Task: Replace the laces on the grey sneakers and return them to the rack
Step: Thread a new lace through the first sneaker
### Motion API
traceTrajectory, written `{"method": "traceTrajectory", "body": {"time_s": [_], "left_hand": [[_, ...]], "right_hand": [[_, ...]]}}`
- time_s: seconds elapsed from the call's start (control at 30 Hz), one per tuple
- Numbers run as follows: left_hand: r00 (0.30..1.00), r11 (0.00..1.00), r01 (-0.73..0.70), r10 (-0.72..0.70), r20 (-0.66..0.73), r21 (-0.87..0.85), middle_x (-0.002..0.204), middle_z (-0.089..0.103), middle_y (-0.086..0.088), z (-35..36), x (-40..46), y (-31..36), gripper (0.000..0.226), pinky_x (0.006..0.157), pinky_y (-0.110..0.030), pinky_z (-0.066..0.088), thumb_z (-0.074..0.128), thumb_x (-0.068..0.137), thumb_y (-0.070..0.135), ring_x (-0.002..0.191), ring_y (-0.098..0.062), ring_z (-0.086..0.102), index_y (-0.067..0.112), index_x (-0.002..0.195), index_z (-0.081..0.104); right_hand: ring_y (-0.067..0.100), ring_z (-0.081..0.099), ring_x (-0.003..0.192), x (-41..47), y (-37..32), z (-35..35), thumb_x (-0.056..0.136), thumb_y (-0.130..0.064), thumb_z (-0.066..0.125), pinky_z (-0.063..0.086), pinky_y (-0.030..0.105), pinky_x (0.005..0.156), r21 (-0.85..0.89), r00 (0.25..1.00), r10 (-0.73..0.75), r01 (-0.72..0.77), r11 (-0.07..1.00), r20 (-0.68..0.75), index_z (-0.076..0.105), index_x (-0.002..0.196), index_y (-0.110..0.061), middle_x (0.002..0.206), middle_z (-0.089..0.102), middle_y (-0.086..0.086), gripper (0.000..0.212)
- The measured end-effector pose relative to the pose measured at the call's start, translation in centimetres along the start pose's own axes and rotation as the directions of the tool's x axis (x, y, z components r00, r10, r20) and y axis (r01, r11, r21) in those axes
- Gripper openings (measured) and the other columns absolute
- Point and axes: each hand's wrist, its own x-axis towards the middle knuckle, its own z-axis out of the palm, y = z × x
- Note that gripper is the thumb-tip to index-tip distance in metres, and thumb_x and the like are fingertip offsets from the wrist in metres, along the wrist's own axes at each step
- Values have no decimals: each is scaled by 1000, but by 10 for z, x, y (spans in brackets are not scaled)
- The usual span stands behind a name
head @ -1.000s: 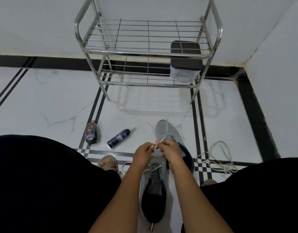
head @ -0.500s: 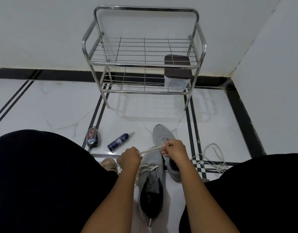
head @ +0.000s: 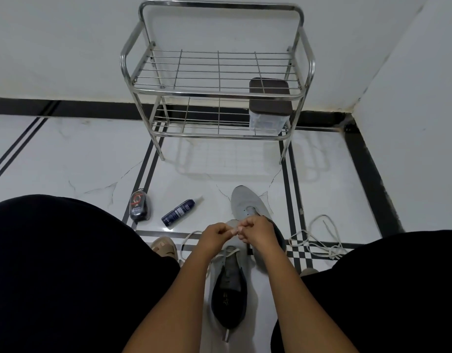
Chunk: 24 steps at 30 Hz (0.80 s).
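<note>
Two grey sneakers lie on the white floor between my knees. The nearer sneaker (head: 230,284) points away from me and has a white lace (head: 228,251) threaded through its front eyelets. The second sneaker (head: 245,205) lies just beyond it, partly behind my right hand. My left hand (head: 214,236) and my right hand (head: 256,231) meet fingertip to fingertip above the nearer sneaker's toe, both pinching the lace. A loop of the same lace (head: 190,238) trails left on the floor. The steel shoe rack (head: 217,93) stands against the far wall.
A loose white lace (head: 319,240) is piled on the floor at right. A dark spray can (head: 179,212) and a shoe-polish sponge (head: 139,206) lie at left. A brown-lidded clear box (head: 269,108) sits on the rack's lower shelf. A sandalled foot (head: 163,247) shows by my left knee.
My hands had pulled a stretch of lace taut between them half a second ago; now they have come together again over the sneaker's toe. The camera has tilted up slightly.
</note>
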Motion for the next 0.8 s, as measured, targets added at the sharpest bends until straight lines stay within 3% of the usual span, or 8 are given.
{"method": "traceTrajectory", "body": {"time_s": [0.2,0.3,0.4,0.47,0.53,0.6,0.7,0.8], "left_hand": [[978,992,120,-110,-178,48,80,64,0,5,9,-12,10,67,-26,42,67,88,22,78,-16,57,17,80,65],[951,957,265,-239,-198,121,83,69,1,8,8,-26,18,80,-33,50,69,84,28,85,-19,64,26,68,63],[929,898,360,-321,-184,252,87,70,6,17,4,-39,23,93,-38,48,69,82,32,94,-18,64,28,62,61],[926,853,376,-332,-180,361,97,70,5,24,2,-45,17,99,-41,43,65,84,31,102,-20,63,28,67,63],[928,795,372,-324,-182,479,109,68,4,30,2,-46,11,105,-41,37,59,86,29,112,-21,59,30,84,70],[936,750,352,-299,-187,559,114,67,4,35,3,-47,17,108,-40,31,55,88,29,116,-21,56,30,94,71],[949,681,313,-243,-198,662,114,65,2,44,8,-48,25,111,-43,22,49,89,28,118,-21,52,29,98,72],[953,644,303,-218,-211,702,113,63,1,48,9,-51,29,112,-44,20,45,91,28,118,-22,51,29,101,72]], "right_hand": [[24,67,79,16,20,6,89,-2,43,57,36,76,20,983,67,-65,998,-169,58,117,-18,98,67,14,35],[33,65,98,19,38,15,86,-10,49,54,37,82,-268,986,114,-143,953,-120,65,96,-14,99,68,13,20],[30,64,100,6,54,34,84,-28,61,43,26,70,-466,984,179,-149,872,19,65,89,-14,90,63,12,15],[28,64,98,-2,65,42,84,-27,63,45,28,73,-471,985,171,-138,871,28,67,95,-12,100,67,11,19],[24,62,90,-3,72,41,86,-18,58,44,28,71,-394,988,156,-142,908,5,66,79,-17,98,68,13,10],[21,57,81,1,76,37,85,-12,57,38,25,65,-359,987,159,-146,922,9,57,65,-22,87,66,14,23],[24,60,81,8,81,32,85,-11,59,35,23,63,-362,985,172,-153,919,19,70,84,-11,89,68,15,11],[30,64,89,9,87,30,85,-10,60,36,25,62,-359,987,161,-147,922,9,72,93,-3,94,69,18,17]]}}
